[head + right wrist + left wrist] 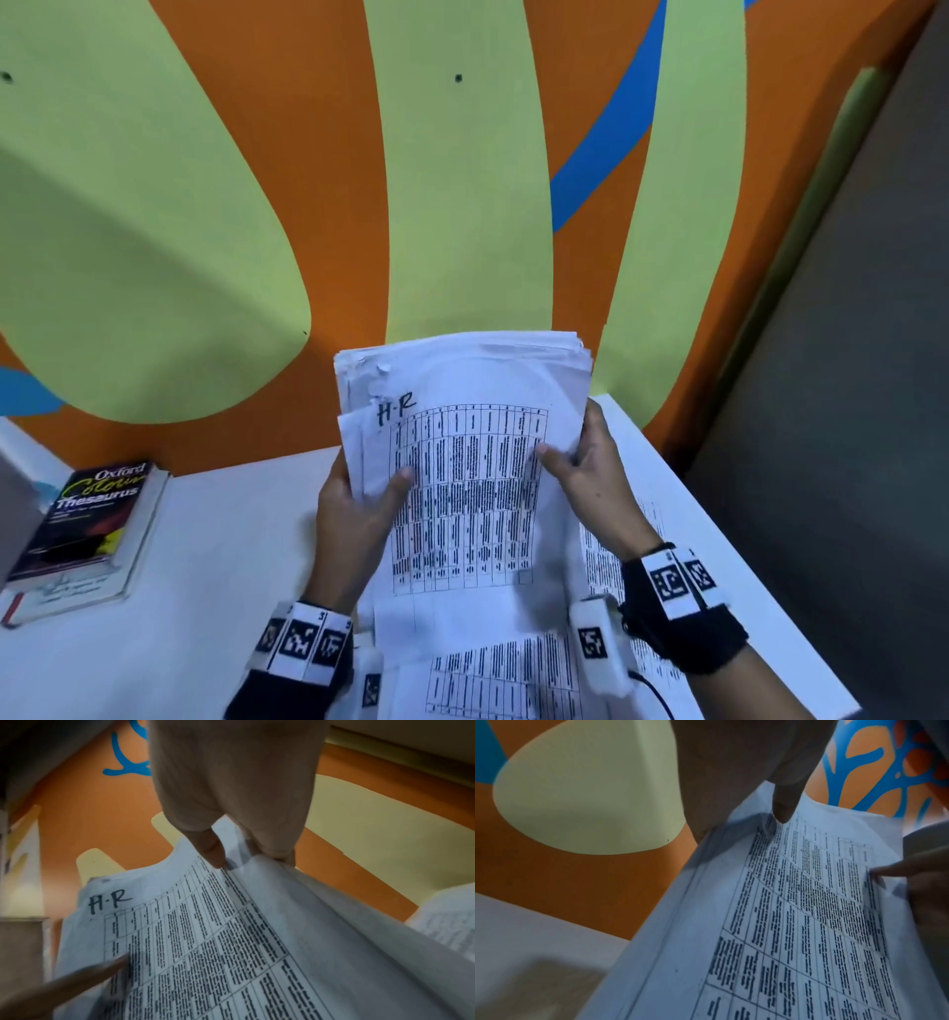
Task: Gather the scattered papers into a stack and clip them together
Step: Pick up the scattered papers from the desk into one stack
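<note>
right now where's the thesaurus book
In the head view the thesaurus book lies flat at the far left of the white table, close to the orange wall, left of the left hand holding the paper stack.

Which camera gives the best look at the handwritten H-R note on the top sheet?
The right wrist view: the H-R note is large and unobstructed at the sheet's corner. The head view shows it too, smaller, above the printed table. The left wrist view shows only the table, not the note.

Office-like: desk (221, 539), thesaurus (82, 524), mural wall (205, 205)
</note>
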A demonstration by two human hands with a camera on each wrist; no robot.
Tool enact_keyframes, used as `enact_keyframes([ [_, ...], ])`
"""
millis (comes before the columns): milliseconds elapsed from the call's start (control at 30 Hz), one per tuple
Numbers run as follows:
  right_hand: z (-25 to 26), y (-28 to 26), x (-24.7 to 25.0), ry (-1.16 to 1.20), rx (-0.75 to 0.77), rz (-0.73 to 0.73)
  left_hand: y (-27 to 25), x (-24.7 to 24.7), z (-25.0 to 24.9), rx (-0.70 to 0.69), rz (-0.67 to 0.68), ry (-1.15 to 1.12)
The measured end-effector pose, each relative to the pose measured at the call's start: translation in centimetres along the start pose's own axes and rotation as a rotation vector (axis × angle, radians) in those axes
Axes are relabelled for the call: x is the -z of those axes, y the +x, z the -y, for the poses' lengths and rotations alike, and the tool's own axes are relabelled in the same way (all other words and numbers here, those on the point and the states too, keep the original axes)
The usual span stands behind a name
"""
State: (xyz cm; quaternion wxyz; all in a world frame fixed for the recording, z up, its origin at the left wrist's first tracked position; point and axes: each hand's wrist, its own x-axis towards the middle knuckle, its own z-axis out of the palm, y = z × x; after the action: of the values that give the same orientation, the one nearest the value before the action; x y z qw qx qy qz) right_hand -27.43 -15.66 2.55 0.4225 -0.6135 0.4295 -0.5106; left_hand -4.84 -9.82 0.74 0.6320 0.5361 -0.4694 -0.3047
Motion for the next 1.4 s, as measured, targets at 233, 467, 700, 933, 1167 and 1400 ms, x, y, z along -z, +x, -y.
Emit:
enact_keyframes([
  [233, 4.2, 1.2, 0.8, -0.3, 0.432, -0.125, -0.3, -1.0, -0.4, -0.018, 0.056, -0.011],
  [467, 3.2, 1.3, 1.5, -0.03, 0.275, -0.196, 0.2, -1.1, 1.0, -0.033, -0.052, 0.014],
  [700, 1.5, 0.3, -0.2, -0.06, 0.164, -0.169, 1.3, -1.5, -2.5, -0.136, -0.113, -0.045],
  [933, -1.0, -0.3, -0.6, -0.078, 0.018, -0.018, 1.7, -0.7, -1.3, -0.059, -0.103, -0.031],
  [1167, -0.8, -0.3, -1.4, 0.006, 0.068, -0.061, 2.3, 0.0, -1.3, -0.072, -0.091, -0.055],
  [1400, -1.6, -0.7, -2.0, -0.114, 0.115, -0.118, 1.6, -0.1, -0.6, -0.075, -0.16, -0.001],
])
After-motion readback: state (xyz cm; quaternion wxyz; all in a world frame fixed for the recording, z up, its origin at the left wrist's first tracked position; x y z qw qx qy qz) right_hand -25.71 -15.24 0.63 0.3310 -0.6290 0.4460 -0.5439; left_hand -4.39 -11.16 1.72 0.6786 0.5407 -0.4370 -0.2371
